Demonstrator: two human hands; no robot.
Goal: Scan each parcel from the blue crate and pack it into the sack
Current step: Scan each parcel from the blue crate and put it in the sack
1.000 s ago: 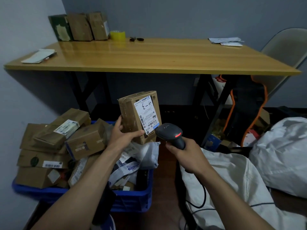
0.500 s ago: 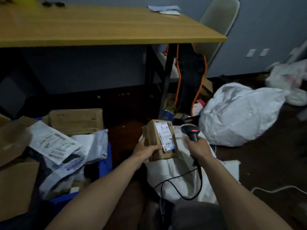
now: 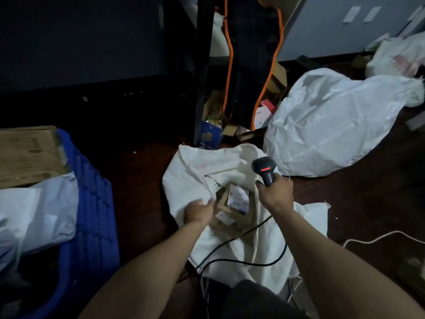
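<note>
Cardboard parcel (image 3: 238,199) in sack (image 3: 198,167); left fingers (image 3: 209,204) beside it; right hand (image 3: 275,195) grips scanner (image 3: 263,169)

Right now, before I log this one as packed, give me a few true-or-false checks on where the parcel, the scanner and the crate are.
1. The labelled parcel sits in the open mouth of the sack. True.
2. The scanner lies on the floor. False: the right hand grips it by the handle, above the sack.
3. The blue crate stands left of the sack. True.
4. The left hand reaches into the blue crate. False: it is at the edge of the labelled parcel, in the sack's mouth.
</note>
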